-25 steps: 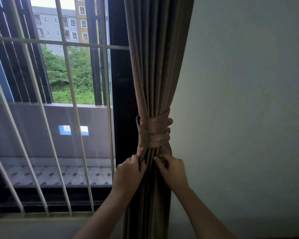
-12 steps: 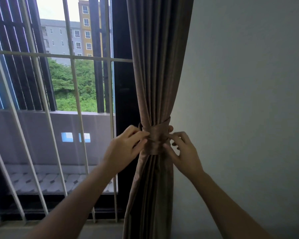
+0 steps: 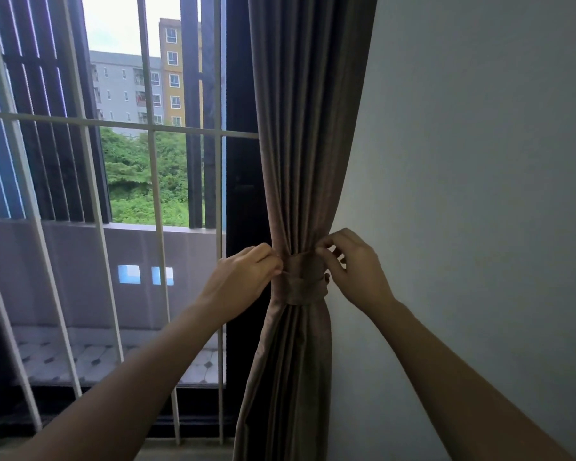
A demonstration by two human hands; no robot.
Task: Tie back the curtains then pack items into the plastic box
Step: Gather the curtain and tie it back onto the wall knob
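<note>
A brown curtain (image 3: 303, 128) hangs gathered beside the window, bound at its waist by a matching fabric tieback (image 3: 302, 281) wrapped round it. My left hand (image 3: 243, 277) pinches the tieback's left edge with curled fingers. My right hand (image 3: 353, 264) pinches the tieback's upper right edge between thumb and fingertips. Below the band the curtain flares out toward the floor. No plastic box is in view.
White window bars (image 3: 153, 128) stand to the left, with a balcony wall (image 3: 80, 261) and buildings beyond. A dark window frame (image 3: 243, 194) runs beside the curtain. A plain pale wall (image 3: 479, 194) fills the right side.
Both hands rose from gripping the curtain folds below the band to pinching the tieback at its two sides. The view tilted upward slightly.
</note>
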